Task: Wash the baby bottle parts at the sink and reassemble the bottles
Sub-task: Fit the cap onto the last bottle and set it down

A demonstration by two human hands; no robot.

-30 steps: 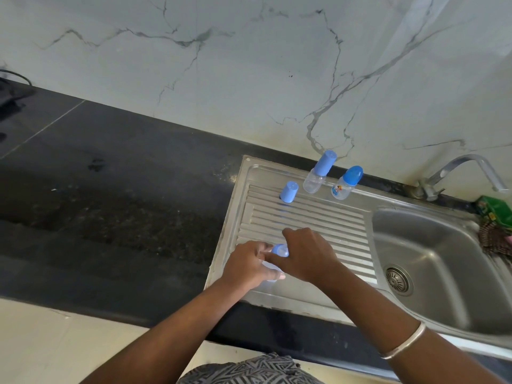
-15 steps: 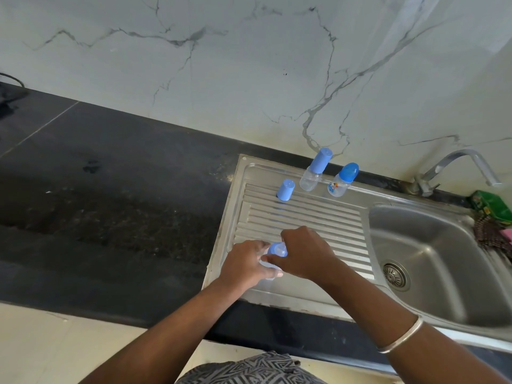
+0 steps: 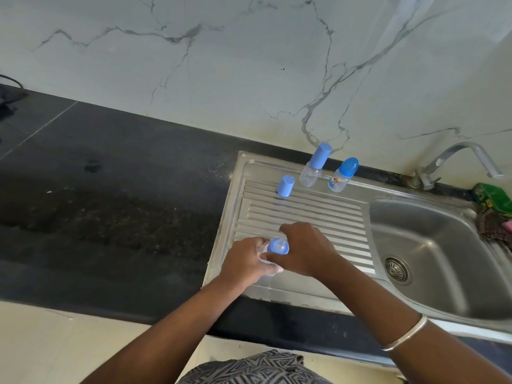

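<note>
Over the near part of the steel drainboard (image 3: 304,214), my left hand (image 3: 246,261) grips a clear bottle body, mostly hidden by its fingers. My right hand (image 3: 304,250) is closed on the blue collar with nipple (image 3: 278,246) on top of that bottle. A loose blue cap (image 3: 285,185) stands at the drainboard's far edge. Beside it stand two assembled bottles: a clear one with a tall blue cap (image 3: 314,169) and a printed one with a round blue cap (image 3: 343,175).
The sink basin (image 3: 443,259) with its drain lies to the right, the tap (image 3: 454,162) behind it. A green packet (image 3: 493,196) and a scrubber (image 3: 493,225) sit at the far right. Black counter (image 3: 110,206) stretches left; marble wall behind.
My hands stay together on the bottle; the blue collar shows a little more between them. The view has shifted slightly.
</note>
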